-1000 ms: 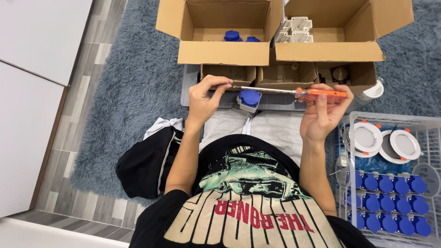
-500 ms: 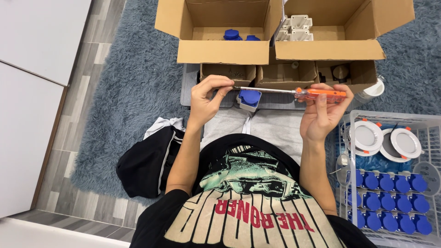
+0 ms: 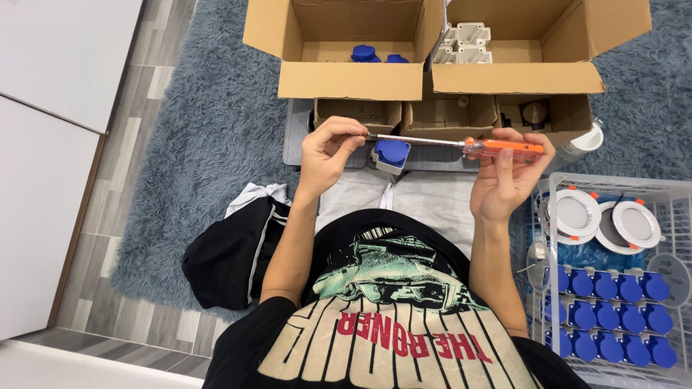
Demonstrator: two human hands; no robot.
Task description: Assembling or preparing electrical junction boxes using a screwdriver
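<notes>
Head view: a long screwdriver with a steel shaft and clear orange handle [image 3: 461, 143] is held level above the lap. Right hand [image 3: 504, 176] is curled round the handle; left hand [image 3: 328, 151] pinches the tip, probably seating a small screw, too small to tell. A blue-topped grey socket block [image 3: 390, 155] rests just below the shaft, within reach. Wire basket [image 3: 551, 202] sits beside the right forearm.

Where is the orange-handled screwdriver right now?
In the head view the screwdriver lies level between both hands: right hand holds the orange handle, left hand pinches the tip, just above the blue-capped part.
</notes>
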